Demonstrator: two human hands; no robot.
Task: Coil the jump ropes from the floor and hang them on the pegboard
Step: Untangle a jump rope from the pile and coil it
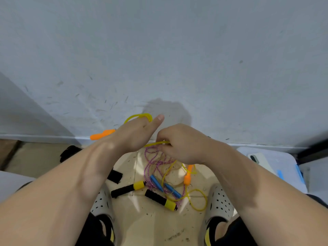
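My left hand (137, 134) is raised in front of the wall with loops of the yellow rope (140, 116) wound over it; its thumb sticks out straight. One orange handle (102, 134) pokes out to the left of that hand. My right hand (179, 145) pinches a strand of the same yellow rope just beside the left palm. The rest of the yellow rope trails down to the floor, where the second orange handle (187, 176) lies. A pink-purple rope (152, 162) with blue handles (157, 182) and a rope with black-and-yellow handles (160, 199) lie tangled on the tiles.
A pale blue wall (159, 59) fills the upper view; no pegboard shows. My feet in grey perforated clogs (220, 201) stand either side of the pile. A white table with a phone (257, 158) is at right. A black object (115, 175) lies on the floor.
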